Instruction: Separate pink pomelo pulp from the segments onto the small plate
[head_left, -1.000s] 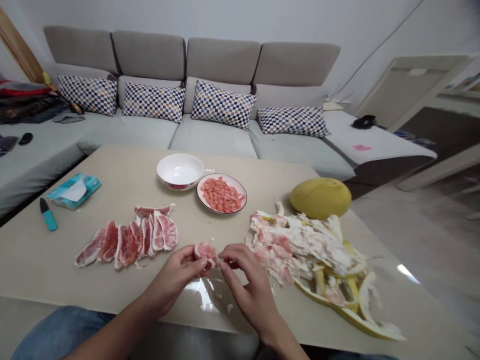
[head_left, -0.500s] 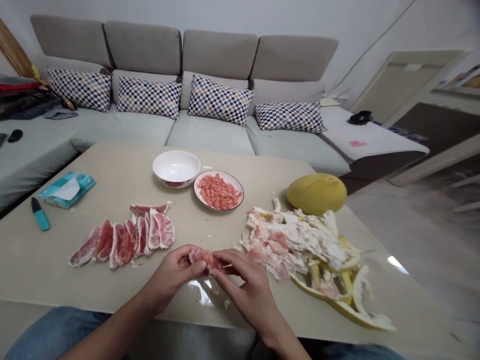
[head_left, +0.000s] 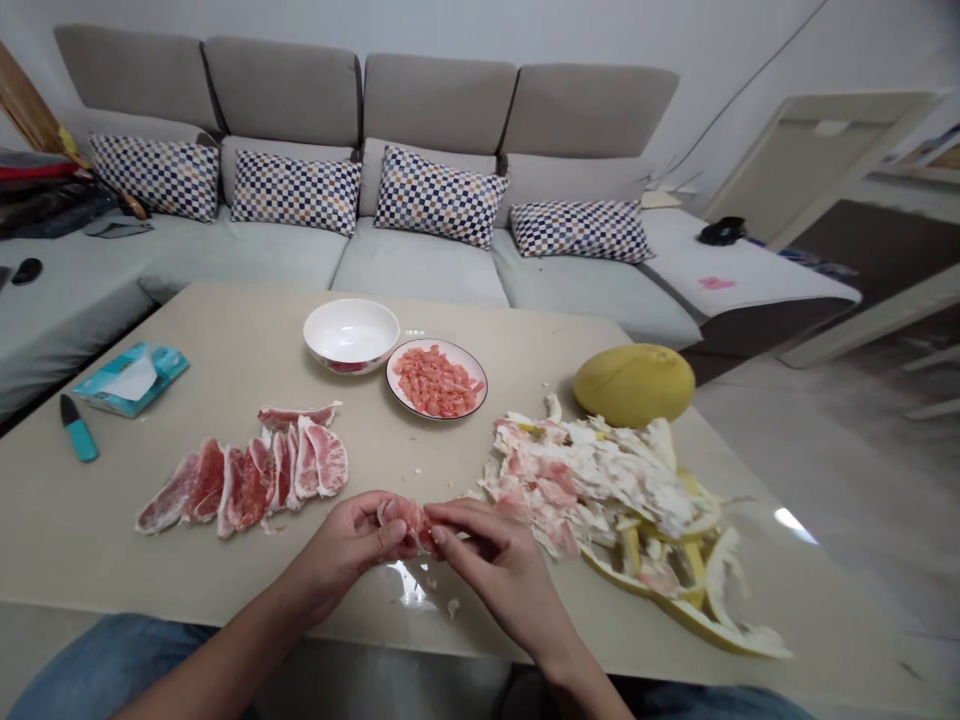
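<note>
Near the front of the table my left hand (head_left: pixel 356 548) grips a pink pomelo segment (head_left: pixel 401 515) between thumb and fingers. The thumb and fingers of my right hand (head_left: pixel 491 560) pinch the segment's right end, partly hiding it. To the left lies a row of pomelo segments (head_left: pixel 247 480) with whitish skin. Beyond my hands, a dark-rimmed plate (head_left: pixel 480 402) holds loose pink pomelo flesh (head_left: pixel 435 380). On the right is a heap of white and pink membrane scraps (head_left: pixel 577 470) with yellow peel (head_left: pixel 694 620) under and beside it.
A white bowl (head_left: pixel 352 325) stands left of the plate. A whole yellow pomelo (head_left: pixel 634 385) sits behind the scraps. At the left are a tissue pack (head_left: pixel 131 378) and a knife with a teal handle (head_left: pixel 81 438). A grey sofa (head_left: pixel 420 270) runs behind the table.
My right hand came in from just right of the segment and now pinches its right end. My left hand keeps its hold. The view shifted slightly.
</note>
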